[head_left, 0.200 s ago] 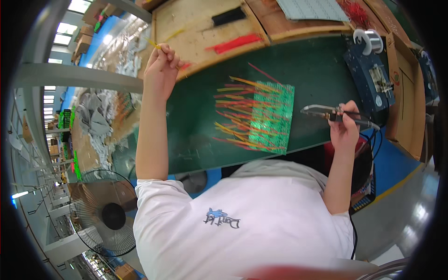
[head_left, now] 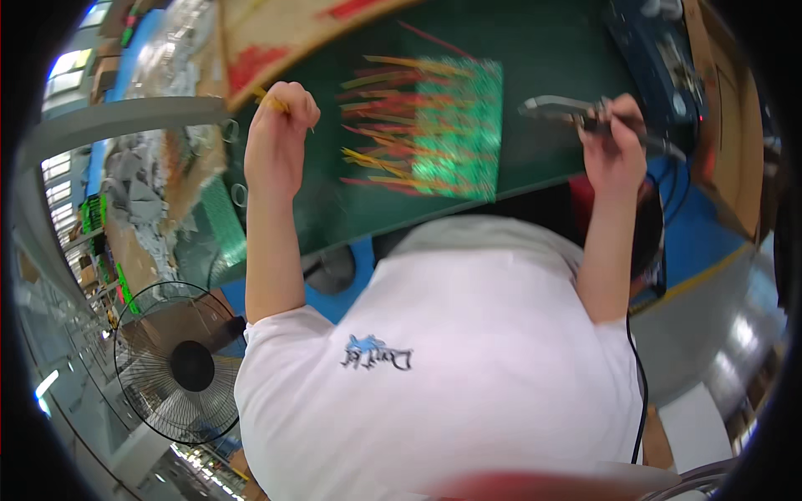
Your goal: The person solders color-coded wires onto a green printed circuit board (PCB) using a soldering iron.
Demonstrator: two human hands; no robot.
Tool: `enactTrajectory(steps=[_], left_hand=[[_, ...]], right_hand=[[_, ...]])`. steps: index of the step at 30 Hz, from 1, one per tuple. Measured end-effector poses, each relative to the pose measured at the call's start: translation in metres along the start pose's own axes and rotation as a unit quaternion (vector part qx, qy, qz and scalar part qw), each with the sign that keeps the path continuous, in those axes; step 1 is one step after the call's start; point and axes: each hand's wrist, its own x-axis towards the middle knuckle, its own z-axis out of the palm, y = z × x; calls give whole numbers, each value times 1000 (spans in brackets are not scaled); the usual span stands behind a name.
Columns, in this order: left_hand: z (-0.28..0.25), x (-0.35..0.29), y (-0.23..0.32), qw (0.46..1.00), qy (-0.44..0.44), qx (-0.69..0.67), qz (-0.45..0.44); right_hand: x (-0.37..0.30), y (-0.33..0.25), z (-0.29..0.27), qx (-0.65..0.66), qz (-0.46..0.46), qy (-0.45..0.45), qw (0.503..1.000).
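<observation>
My left hand [head_left: 282, 138] is closed around a few thin yellow wires [head_left: 271, 101], raised by the left part of the bench. My right hand [head_left: 615, 154] grips a corded tool that looks like a soldering iron [head_left: 553, 105], with a grey metal front pointing left. Between the hands lies a green circuit board [head_left: 487, 163]. Rows of red, orange and yellow wires [head_left: 376, 138] stick out leftward from it, and one longer red wire slants from its far edge. The tool tip is just right of the board, apart from it.
Behind my left hand is a wooden tray [head_left: 313, 29] with red wires [head_left: 257, 63]. On the right stand a dark blue machine [head_left: 652, 54] and a cardboard box [head_left: 735, 146]. A grey post [head_left: 134, 121] crosses at left, near a standing fan [head_left: 192, 366].
My view has shifted, so the bench appears higher. My left hand has come back from the tray toward me, still holding yellow wires. My right hand stays beside the board with the tool.
</observation>
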Motion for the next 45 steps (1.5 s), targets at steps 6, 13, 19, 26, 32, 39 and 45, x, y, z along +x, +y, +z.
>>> enactTrajectory(steps=[6, 13, 19, 26, 32, 39, 45], left_hand=[[148, -32, -21, 864, 4, 487, 130], [156, -40, -62, 868, 39, 471, 154], [150, -47, -67, 875, 66, 458, 144], [151, -47, -70, 874, 68, 458, 149], [148, -47, -70, 880, 56, 449, 148], [145, -47, -70, 886, 47, 436, 149], [144, -45, -69, 890, 45, 427, 153]], right_hand=[[-19, -4, 7, 6, -20, -46, 999], [-58, -11, -5, -99, -8, -50, 994], [-64, -9, 3, -152, -10, -75, 986], [-59, -6, 9, -208, -21, -109, 972], [-59, 0, 10, -224, -38, -102, 969], [-59, -1, 9, -192, -24, -137, 972], [-59, 0, 5, -222, -23, -153, 963]])
